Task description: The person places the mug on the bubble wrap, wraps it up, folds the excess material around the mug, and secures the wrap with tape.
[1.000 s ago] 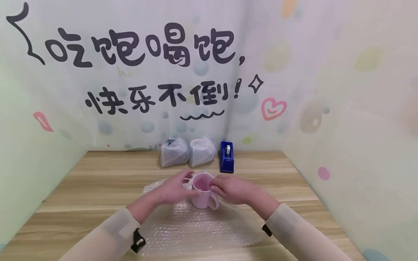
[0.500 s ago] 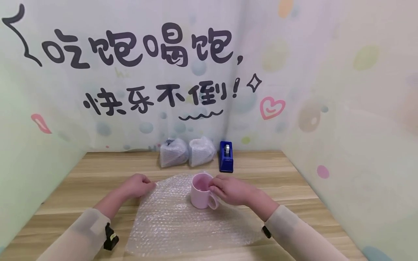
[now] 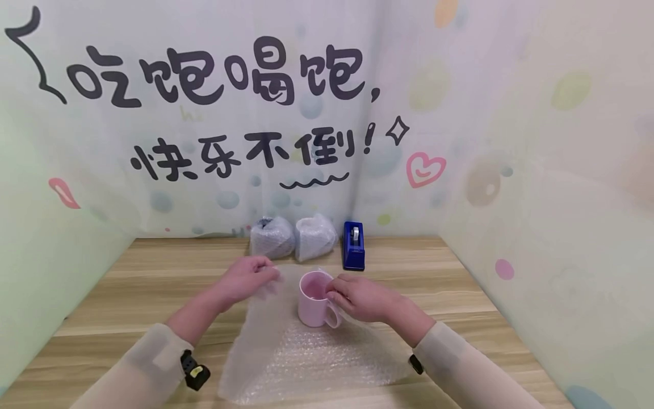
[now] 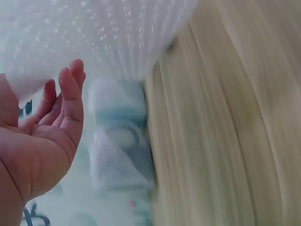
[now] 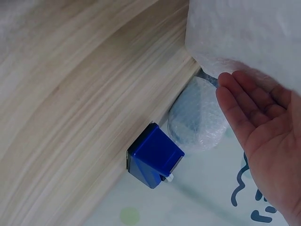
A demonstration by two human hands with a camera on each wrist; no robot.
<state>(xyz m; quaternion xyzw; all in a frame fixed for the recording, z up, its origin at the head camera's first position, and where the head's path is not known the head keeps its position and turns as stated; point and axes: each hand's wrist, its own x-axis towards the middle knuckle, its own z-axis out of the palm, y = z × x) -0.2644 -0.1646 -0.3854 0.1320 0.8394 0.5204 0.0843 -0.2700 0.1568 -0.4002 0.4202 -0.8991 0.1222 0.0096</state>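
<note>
A pink mug [image 3: 310,311] stands upright on a sheet of bubble wrap [image 3: 301,363], its handle toward the lower right. My left hand [image 3: 249,279] pinches the left edge of the sheet and holds it raised beside the mug; in the left wrist view the bubble wrap [image 4: 103,33] hangs between thumb and fingers. At the mug's right rim my right hand [image 3: 364,298] has its fingertips bent over the edge, pinching the sheet's right corner there. The right wrist view has bubble wrap [image 5: 249,37] right against the fingers, hiding the mug.
Two bundles in bubble wrap, a left one [image 3: 272,240] and a right one [image 3: 315,238], sit along the back of the wooden table [image 3: 168,267]. To their right stands a blue tape dispenser [image 3: 354,247]. A printed cloth wall [image 3: 230,130] rises behind.
My left hand left the mug's side, moved out to the sheet's left edge, then came back rightward lifting that edge toward the mug. My right hand stayed at the rim.
</note>
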